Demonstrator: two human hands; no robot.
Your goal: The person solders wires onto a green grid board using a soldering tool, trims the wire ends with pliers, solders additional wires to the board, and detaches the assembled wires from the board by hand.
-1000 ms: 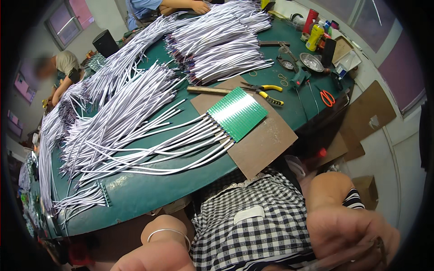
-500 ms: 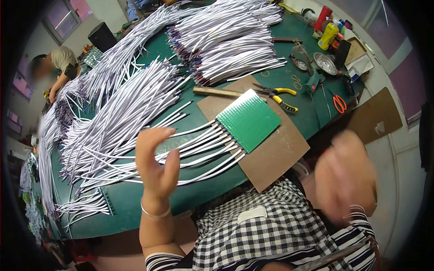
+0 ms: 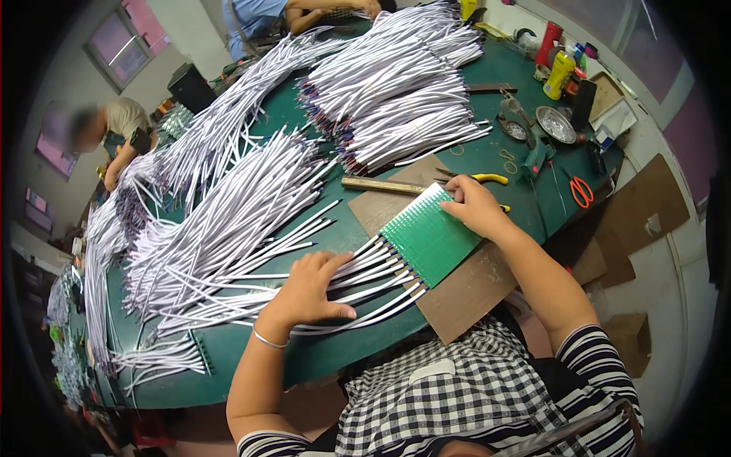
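A green circuit board panel lies tilted on a brown board. White cables run left from its left edge, with dark ends at the panel. My right hand grips the panel's upper right corner, thumb on top and fingers over the far edge. Over the white cables is my left hand, its thumb and index finger apart with cables passing between them; I cannot tell how firmly it touches them. Yellow-handled pliers lie behind my right hand, partly hidden. A long narrow bar rests at the brown board's far edge.
Large heaps of white cables cover the green table. A small cable bunch on a green strip lies front left. Orange-handled scissors, a metal dish and a yellow bottle stand right. Two other people work at the far side.
My right hand has come in from the right and taken hold of the panel's corner. My left hand has lowered from above onto the cables and moved right.
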